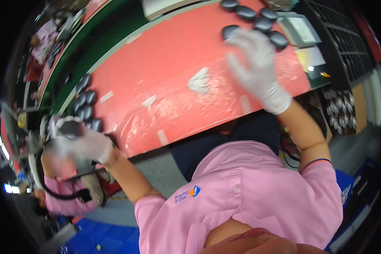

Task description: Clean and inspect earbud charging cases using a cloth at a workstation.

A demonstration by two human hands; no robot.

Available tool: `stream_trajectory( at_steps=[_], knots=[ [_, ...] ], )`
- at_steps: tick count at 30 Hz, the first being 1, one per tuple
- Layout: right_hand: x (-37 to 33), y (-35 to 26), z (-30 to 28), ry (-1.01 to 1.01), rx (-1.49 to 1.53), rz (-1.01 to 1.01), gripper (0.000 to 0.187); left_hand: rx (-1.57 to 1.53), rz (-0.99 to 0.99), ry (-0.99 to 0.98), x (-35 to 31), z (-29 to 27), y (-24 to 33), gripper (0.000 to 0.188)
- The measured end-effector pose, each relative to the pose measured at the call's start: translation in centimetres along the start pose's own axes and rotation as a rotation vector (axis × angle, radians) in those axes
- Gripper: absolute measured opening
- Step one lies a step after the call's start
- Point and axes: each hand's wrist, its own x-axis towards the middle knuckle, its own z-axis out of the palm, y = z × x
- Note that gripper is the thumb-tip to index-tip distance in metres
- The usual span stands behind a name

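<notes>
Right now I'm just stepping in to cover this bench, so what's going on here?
A person in a pink shirt and white gloves works at a red-topped bench. The left hand grips one dark oval part at the bench's left end, beside a cluster of similar parts. The right hand reaches over another group of dark parts at the far right, fingers spread on one of them. A crumpled white scrap lies mid-bench.

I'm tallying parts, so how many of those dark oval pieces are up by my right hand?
5 dark oval pieces show near the right hand: three in a back row, one under the fingertips, one right of the hand. The hand may hide more.
</notes>
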Motion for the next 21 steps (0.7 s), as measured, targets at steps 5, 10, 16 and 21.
stream_trajectory(
  at_steps=[5, 10, 16, 21],
  knots=[
    [-3.8, -9.9, 1.0, -0.181, 0.669, -0.152, 0.045, -0.131, -0.755, -0.489, -15.1, 1.2, 1.4, 0.057],
    [-4.1, -9.0, 0.4, -0.227, 0.826, 0.143, 0.037, -0.389, -0.95, -0.749, -17.1, 0.3, 2.0, 0.065],
    [-4.7, -8.8, -1.2, -0.393, 1.085, 0.364, 0.025, -0.174, -0.816, -0.757, -18.3, 0.2, 2.1, 0.064],
    [-4.9, -8.5, -1.0, -0.154, 0.763, -0.034, 0.018, -0.207, -0.922, -0.754, -18.9, 0.3, 2.5, 0.064]
  ],
)
